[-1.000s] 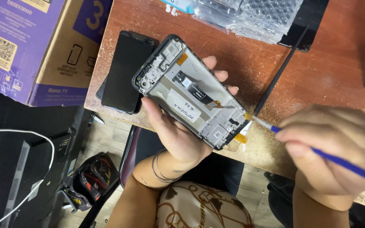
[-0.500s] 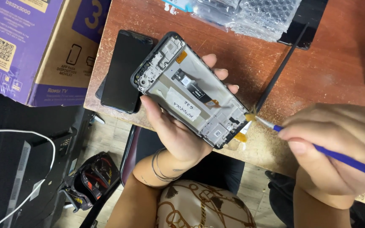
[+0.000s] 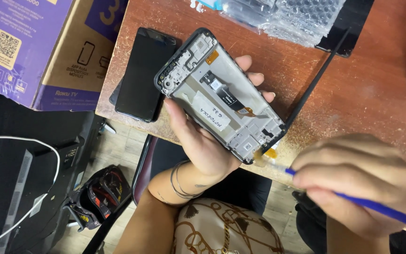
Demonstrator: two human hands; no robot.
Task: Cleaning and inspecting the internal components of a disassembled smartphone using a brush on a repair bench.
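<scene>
Head view: a person is brushing the lower corner of an opened phone frame [image 3: 222, 96] held over a wooden table [image 3: 377, 94].

Compared with a moment ago, the frame is sitting a little higher and closer, and the brush tip is staying on the same yellowish tab at the frame's 5 o'clock corner, so the work is remaining on that one spot. The left hand [image 3: 203, 141] is cradling the frame from beneath, fingers wrapped around both long edges. The right hand [image 3: 358, 181], at 4 o'clock from the frame, is pinching a blue brush [image 3: 353, 200] with fingers closed tight. A dark phone [image 3: 142, 75] is lying at 9 o'clock, a black stick [image 3: 316, 75] at 2 o'clock. A purple cardboard box [image 3: 38, 47] is standing at 10 o'clock, contents hidden; bubble-wrap bags [image 3: 297, 16] at 1 o'clock are holding dark parts, too blurred to tell.
</scene>
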